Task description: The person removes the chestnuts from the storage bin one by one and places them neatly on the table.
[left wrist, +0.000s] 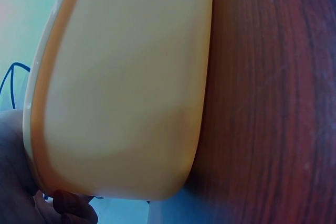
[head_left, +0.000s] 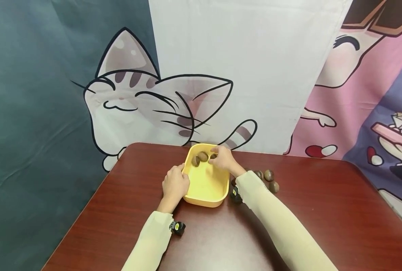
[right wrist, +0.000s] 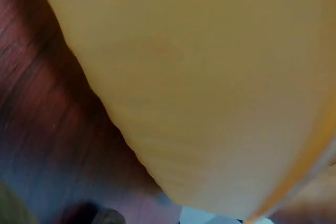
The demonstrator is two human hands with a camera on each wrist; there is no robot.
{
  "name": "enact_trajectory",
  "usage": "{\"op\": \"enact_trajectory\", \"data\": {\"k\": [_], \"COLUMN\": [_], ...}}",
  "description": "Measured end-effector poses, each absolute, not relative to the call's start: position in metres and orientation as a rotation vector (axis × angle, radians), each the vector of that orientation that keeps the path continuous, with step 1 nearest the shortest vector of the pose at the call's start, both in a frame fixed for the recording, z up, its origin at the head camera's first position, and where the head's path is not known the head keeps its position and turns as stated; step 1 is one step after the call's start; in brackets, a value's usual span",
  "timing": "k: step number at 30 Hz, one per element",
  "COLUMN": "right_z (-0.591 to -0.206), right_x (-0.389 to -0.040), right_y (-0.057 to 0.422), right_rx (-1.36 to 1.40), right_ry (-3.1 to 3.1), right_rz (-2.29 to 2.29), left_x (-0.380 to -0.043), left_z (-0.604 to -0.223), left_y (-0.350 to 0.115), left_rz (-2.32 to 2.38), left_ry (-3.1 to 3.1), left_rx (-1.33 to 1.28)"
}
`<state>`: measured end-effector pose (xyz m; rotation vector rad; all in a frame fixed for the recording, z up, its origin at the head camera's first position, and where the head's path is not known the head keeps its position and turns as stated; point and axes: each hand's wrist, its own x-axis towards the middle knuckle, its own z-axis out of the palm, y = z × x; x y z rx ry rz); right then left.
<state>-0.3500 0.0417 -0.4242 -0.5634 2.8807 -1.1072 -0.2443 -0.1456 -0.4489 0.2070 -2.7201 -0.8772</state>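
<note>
A yellow plastic basin [head_left: 206, 184] stands on the table, its far end holding a few brown walnuts [head_left: 203, 156]. My left hand [head_left: 175, 183] grips the basin's left rim; in the left wrist view its fingers [left wrist: 73, 205] curl at the rim beside the yellow wall. Reaching over the right rim, my right hand [head_left: 223, 158] is inside the far right corner, thumb and fingers around another walnut [head_left: 213, 156]. The right wrist view is filled mostly by the basin's outer wall [right wrist: 199, 87], and that hand is hidden there.
Several more walnuts [head_left: 269, 175] lie on the table to the right of the basin, partly behind my right forearm. The dark red wooden table [head_left: 323, 210] reaches back to a cloth [head_left: 255, 56] printed with cartoon figures.
</note>
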Motion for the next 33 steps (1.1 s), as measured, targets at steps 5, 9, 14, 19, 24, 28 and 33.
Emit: {"op": "enact_trajectory", "data": {"k": [5,9,14,19,24,28,33], "right_z": [-0.425,-0.426,-0.427,-0.429,-0.432,-0.433,-0.433], "right_x": [-0.354,-0.357,-0.358,-0.36,-0.361,-0.361,-0.362], "right_y": [0.038,0.037,0.035,0.033,0.031,0.031,0.031], "right_rx": [-0.485,-0.452,-0.456,-0.468,-0.48,-0.482,-0.518], "right_ry": [2.898,2.941,3.005,3.014,2.997,2.985,2.975], "right_rz": [-1.15,-1.055,-0.909,-0.856,-0.84,-0.844,-0.81], "left_x": [-0.245,-0.245,-0.245,-0.243,-0.242,-0.243,-0.243], "left_z": [-0.447,-0.447,-0.448,-0.447,-0.449,-0.45,-0.45], "left_y": [-0.144,-0.142,-0.142,-0.143,-0.145,-0.145,-0.144], "left_rz": [-0.885,-0.888,-0.883,-0.88,-0.879,-0.878,-0.879], "left_ry": [-2.717,-2.724,-2.724,-2.723,-2.72,-2.722,-2.719], "left_rx": [0.202,0.214,0.203,0.207,0.216,0.207,0.215]}}
